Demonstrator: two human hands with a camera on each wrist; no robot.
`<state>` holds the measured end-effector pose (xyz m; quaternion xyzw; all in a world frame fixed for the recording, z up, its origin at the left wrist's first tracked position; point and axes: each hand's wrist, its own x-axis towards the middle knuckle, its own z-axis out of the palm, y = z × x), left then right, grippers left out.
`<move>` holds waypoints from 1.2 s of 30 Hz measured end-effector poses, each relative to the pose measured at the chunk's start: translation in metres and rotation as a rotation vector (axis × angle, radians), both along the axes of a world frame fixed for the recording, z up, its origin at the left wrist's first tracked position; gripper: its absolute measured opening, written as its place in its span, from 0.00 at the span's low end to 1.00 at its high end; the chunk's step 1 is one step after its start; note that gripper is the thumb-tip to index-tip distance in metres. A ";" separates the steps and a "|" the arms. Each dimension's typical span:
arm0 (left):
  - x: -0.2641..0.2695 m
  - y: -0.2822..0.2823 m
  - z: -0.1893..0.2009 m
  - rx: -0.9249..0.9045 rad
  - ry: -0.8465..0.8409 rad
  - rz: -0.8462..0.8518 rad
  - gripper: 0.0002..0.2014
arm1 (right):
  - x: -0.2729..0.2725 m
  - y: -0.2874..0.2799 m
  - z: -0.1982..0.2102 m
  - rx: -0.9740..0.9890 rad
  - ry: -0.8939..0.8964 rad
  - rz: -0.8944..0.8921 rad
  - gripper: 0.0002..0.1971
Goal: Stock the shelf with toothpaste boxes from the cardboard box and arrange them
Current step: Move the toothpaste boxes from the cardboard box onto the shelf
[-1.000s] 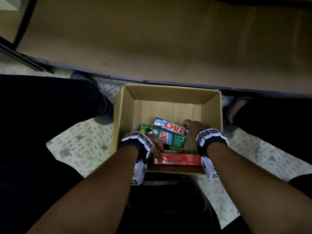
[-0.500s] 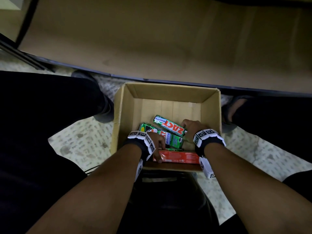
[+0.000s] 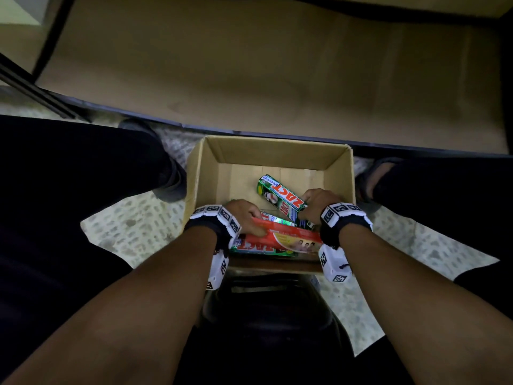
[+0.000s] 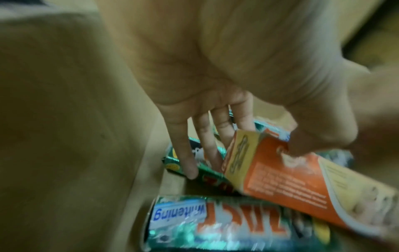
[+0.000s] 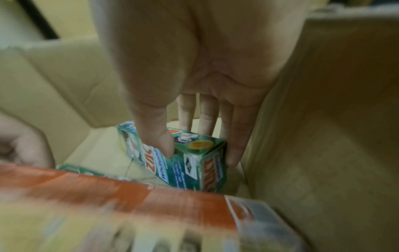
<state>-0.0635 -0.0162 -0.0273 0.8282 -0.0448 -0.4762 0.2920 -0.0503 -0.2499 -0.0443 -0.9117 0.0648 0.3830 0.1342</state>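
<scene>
An open cardboard box (image 3: 337, 173) stands on the floor between my knees, with several toothpaste boxes inside. My left hand (image 3: 247, 218) grips the left end of a red toothpaste box (image 3: 286, 240), thumb on top and fingers behind it (image 4: 254, 153). That red box (image 4: 291, 184) is tilted above the green ones. My right hand (image 3: 311, 207) pinches the near end of a green ZACT box (image 3: 280, 195), which points diagonally to the far left. In the right wrist view thumb and fingers (image 5: 200, 153) clamp that green box (image 5: 194, 170). Another green box (image 4: 215, 225) lies underneath.
The brown shelf board (image 3: 249, 65) runs across just beyond the cardboard box, edged by a dark rim. My legs in dark trousers flank the box on both sides. Patterned floor (image 3: 133, 226) shows to the left and right. A dark object sits under my forearms.
My left hand has closed on the red box and raised its left end off the pile. The right hand has swung the green box to a steeper diagonal.
</scene>
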 end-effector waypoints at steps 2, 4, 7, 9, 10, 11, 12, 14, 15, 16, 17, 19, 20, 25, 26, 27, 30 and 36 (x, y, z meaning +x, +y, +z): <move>0.001 0.003 0.001 -0.012 -0.006 0.123 0.18 | 0.000 0.000 0.006 0.009 -0.004 -0.032 0.22; 0.002 0.004 0.005 -0.054 -0.037 0.264 0.16 | -0.002 0.001 0.011 0.019 -0.013 -0.060 0.22; 0.005 0.003 0.010 -0.159 -0.028 0.513 0.18 | -0.003 0.004 0.019 0.052 -0.011 -0.107 0.21; 0.008 0.000 0.014 -0.219 0.005 0.668 0.21 | -0.006 0.005 0.022 0.080 0.007 -0.153 0.21; 0.010 -0.001 0.016 -0.233 0.009 0.738 0.23 | -0.007 0.006 0.023 0.096 0.018 -0.178 0.22; 0.011 -0.001 0.017 -0.251 0.005 0.812 0.23 | -0.008 0.006 0.023 0.112 0.025 -0.201 0.22; 0.013 -0.001 0.018 -0.265 0.005 0.881 0.22 | -0.009 0.007 0.024 0.122 0.035 -0.222 0.22; 0.017 0.001 0.018 -0.284 0.011 1.010 0.20 | -0.013 0.008 0.027 0.144 0.047 -0.257 0.21; 0.020 0.003 0.017 -0.288 0.016 1.057 0.20 | -0.014 0.009 0.026 0.158 0.053 -0.267 0.20; 0.022 0.005 0.014 -0.286 0.010 1.092 0.20 | -0.016 0.011 0.028 0.171 0.074 -0.275 0.19; 0.024 0.006 0.011 -0.287 0.004 1.125 0.22 | -0.018 0.013 0.028 0.186 0.098 -0.284 0.19; 0.025 0.009 0.003 -0.266 -0.010 1.172 0.26 | -0.019 0.017 0.027 0.207 0.142 -0.310 0.20; 0.026 0.010 -0.001 -0.250 -0.013 1.178 0.28 | -0.020 0.018 0.026 0.218 0.167 -0.315 0.20; 0.024 0.008 -0.014 -0.152 0.114 0.999 0.20 | -0.024 0.020 0.012 0.261 0.283 -0.290 0.20; 0.024 0.007 -0.017 -0.129 0.163 0.941 0.22 | -0.025 0.020 0.013 0.270 0.277 -0.301 0.19; 0.023 0.004 -0.014 -0.121 0.232 0.887 0.25 | -0.025 0.021 0.016 0.275 0.268 -0.309 0.17; 0.016 0.003 -0.028 -0.074 0.318 0.874 0.31 | -0.026 0.021 0.021 0.303 0.285 -0.255 0.12; 0.014 0.008 -0.045 -0.056 0.366 0.838 0.45 | -0.025 0.020 0.019 0.188 0.237 -0.106 0.18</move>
